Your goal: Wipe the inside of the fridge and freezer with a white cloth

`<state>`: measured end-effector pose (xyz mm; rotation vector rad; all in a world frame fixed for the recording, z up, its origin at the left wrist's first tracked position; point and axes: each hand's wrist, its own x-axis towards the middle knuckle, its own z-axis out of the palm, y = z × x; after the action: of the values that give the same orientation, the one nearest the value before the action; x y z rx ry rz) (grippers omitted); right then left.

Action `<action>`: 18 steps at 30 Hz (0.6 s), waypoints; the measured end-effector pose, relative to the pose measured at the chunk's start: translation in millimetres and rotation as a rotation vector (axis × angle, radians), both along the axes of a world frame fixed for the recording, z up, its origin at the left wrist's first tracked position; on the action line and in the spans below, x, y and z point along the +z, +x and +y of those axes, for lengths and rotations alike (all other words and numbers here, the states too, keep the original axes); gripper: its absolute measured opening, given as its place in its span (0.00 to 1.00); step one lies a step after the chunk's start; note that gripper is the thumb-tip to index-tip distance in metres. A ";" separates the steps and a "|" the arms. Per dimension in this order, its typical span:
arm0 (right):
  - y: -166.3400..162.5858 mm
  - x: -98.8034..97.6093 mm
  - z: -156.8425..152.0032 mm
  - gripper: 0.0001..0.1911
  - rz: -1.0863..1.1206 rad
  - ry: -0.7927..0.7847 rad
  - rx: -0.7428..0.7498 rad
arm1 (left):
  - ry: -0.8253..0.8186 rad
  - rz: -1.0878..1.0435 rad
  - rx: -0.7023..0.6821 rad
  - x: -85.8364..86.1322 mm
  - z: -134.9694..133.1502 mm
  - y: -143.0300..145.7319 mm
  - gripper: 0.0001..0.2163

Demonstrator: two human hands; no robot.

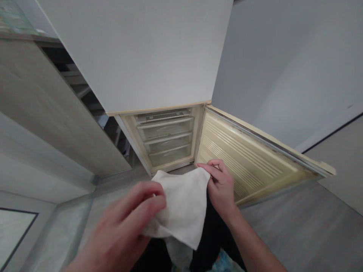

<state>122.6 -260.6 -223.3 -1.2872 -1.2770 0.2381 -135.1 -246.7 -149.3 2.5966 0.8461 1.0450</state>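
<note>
A white cloth (183, 206) is stretched between both of my hands in front of me. My left hand (127, 226) pinches its near left side with the fingers closed over the fabric. My right hand (219, 185) grips its upper right corner between thumb and fingers. Just beyond the cloth stands a fridge with its lower freezer compartment (166, 138) open, showing three clear drawers. The yellowed freezer door (246, 158) is swung out to the right, close to my right hand.
The closed white upper fridge door (141, 53) fills the top middle. A wooden cabinet side (51, 113) with shelves behind it stands on the left. A grey wall (283, 68) is on the right, grey floor (297, 226) below.
</note>
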 end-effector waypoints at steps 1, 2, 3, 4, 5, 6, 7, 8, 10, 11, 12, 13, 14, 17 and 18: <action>-0.2 1.3 1.2 0.17 0.067 -0.017 -0.008 | -0.119 0.061 -0.056 -4.8 -4.8 -1.1 0.09; -0.8 1.9 1.9 0.16 0.142 -0.042 0.008 | -0.274 0.123 -0.109 -11.5 -9.3 -2.2 0.10; -2.0 2.2 2.3 0.15 0.229 -0.067 0.048 | -0.445 0.172 -0.172 -19.8 -13.2 -3.1 0.12; -3.9 2.3 2.4 0.13 0.326 -0.090 0.106 | -0.607 0.190 -0.231 -29.5 -16.2 -3.6 0.15; -6.3 2.5 2.0 0.11 0.429 -0.113 0.173 | -0.743 0.171 -0.267 -40.7 -18.1 -3.7 0.17; -9.2 3.2 1.3 0.08 0.538 -0.138 0.240 | -0.841 0.108 -0.260 -53.4 -18.7 -3.1 0.17; -12.2 4.4 0.1 0.07 0.651 -0.174 0.302 | -0.909 0.008 -0.195 -67.5 -18.0 -1.8 0.15; -15.1 6.2 -1.4 0.07 0.763 -0.218 0.354 | -0.956 -0.116 -0.081 -83.0 -16.3 0.2 0.15; -19.7 11.3 -4.9 0.09 0.971 -0.312 0.447 | -1.051 -0.372 0.200 -115.9 -11.5 6.0 0.20; -21.2 14.2 -6.6 0.11 1.068 -0.343 0.490 | -1.131 -0.480 0.287 -131.5 -9.3 9.7 0.24; -22.1 17.0 -8.0 0.11 1.155 -0.361 0.529 | -1.220 -0.584 0.333 -145.3 -7.9 13.8 0.29; -22.6 19.4 -8.8 0.12 1.228 -0.364 0.564 | -1.318 -0.676 0.330 -156.4 -7.5 18.4 0.34; -22.7 21.4 -9.0 0.12 1.287 -0.357 0.589 | -1.402 -0.764 0.285 -164.0 -8.1 23.4 0.37; -21.9 23.1 -5.7 0.14 1.363 -0.349 0.615 | -1.534 -0.974 0.073 -164.5 -12.8 38.9 0.39; -21.3 22.0 -3.5 0.15 1.371 -0.350 0.611 | -1.548 -1.025 0.038 -158.7 -13.6 43.2 0.39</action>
<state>101.3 -264.1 -201.3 -0.6327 -0.3534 1.5259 -91.9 -260.3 -308.0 0.6382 0.8136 0.8933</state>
